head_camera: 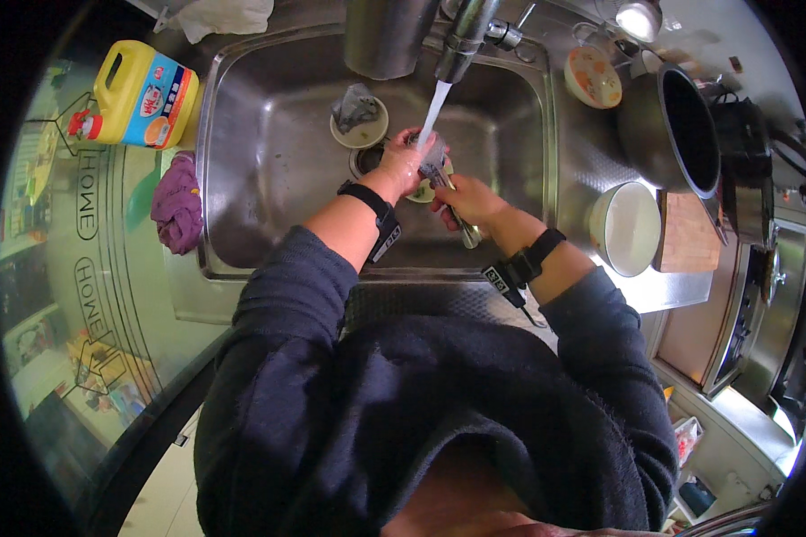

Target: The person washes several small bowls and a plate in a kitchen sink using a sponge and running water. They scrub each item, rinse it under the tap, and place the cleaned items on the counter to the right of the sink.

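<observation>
Running water falls from the faucet onto my left hand. That hand is closed around the wet grey upper end of a metal utensil; whether this end is a ladle's head or a cloth around it cannot be made out. My right hand grips the utensil's handle, whose tip points toward me. Below the hands, partly hidden, lies a pale dish with green bits. A small white bowl holding a crumpled grey cloth or bag sits beside the drain.
The steel sink surrounds both hands, with a metal cylinder overhanging its back edge. Left stand a yellow detergent jug and purple cloth. Right are a patterned bowl, white bowl, large pot and cutting board.
</observation>
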`<state>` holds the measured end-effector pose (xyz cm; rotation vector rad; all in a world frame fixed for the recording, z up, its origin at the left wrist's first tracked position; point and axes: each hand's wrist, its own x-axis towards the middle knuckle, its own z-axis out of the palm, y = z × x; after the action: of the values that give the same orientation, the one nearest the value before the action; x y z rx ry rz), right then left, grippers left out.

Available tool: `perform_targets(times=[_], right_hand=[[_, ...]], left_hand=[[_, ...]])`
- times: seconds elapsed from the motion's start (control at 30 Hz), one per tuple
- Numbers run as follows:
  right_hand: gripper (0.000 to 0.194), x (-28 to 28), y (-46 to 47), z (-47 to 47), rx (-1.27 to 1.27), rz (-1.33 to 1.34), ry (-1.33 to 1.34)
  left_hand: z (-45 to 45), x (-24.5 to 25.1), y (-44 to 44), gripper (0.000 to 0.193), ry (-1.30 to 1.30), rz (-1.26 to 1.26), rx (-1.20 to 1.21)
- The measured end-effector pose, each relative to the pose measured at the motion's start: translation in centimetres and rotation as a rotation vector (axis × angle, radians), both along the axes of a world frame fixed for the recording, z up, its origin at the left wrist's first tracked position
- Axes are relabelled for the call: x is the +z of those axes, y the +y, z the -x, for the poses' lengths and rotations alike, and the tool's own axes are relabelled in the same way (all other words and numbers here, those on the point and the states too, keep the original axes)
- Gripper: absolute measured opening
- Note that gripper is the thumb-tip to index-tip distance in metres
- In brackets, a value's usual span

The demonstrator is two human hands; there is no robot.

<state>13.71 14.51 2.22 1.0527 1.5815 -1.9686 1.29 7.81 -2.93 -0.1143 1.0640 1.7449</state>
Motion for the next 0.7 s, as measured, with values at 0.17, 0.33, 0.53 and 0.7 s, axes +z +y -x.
perform_targets(times=[0.17, 0.33, 0.53, 0.7], right_hand=[[0.020, 1.4, -0.3, 0.4, -0.108, 0.094, 0.083], [0.025, 2.7, -0.8, 0.3, -0.192, 0.151, 0.057], [0.027, 2.8, -0.6, 0.3, -0.121, 0.027, 0.064], [0.027, 2.7, -0.8, 0.5, -0.152, 0.019, 0.113]], left_hand=[[1.0, 1.1, -0.9, 0.027, -0.229, -0.111, -0.121], [0.9, 0.5, -0.4, 0.026, -0.064, -0.171, 0.022], [0.7, 0.7, 0.2, 0.017, 0.030, -0.182, 0.129], [0.7, 2.8, -0.3, 0.023, -0.166, -0.224, 0.068]])
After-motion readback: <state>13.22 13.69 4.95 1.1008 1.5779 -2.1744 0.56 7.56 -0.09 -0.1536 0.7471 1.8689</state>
